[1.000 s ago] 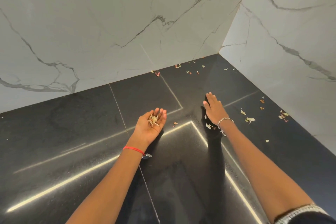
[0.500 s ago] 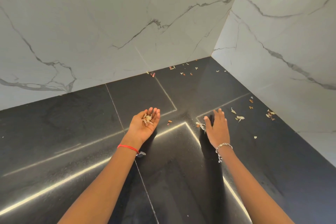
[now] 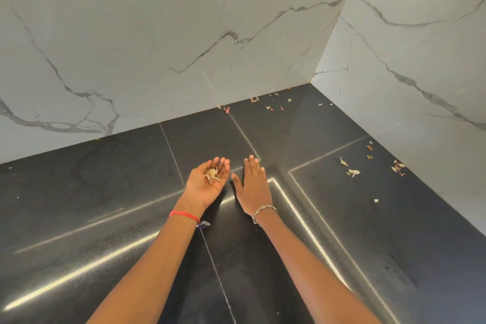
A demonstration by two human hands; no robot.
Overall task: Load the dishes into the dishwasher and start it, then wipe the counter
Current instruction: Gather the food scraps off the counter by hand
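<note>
White veined marble walls (image 3: pixel 157 34) meet at the far right corner above a black stone tabletop (image 3: pixel 105 205). The right hand (image 3: pixel 253 189) lies flat on the tabletop, palm down, fingers straight. It has slid left since half a second ago and is now just beside the left hand (image 3: pixel 207 183). That hand is palm up, loosely cupped, carrying pale scraps (image 3: pixel 212 175). More loose scraps (image 3: pixel 352 172) lie at right and in the far corner.
</note>
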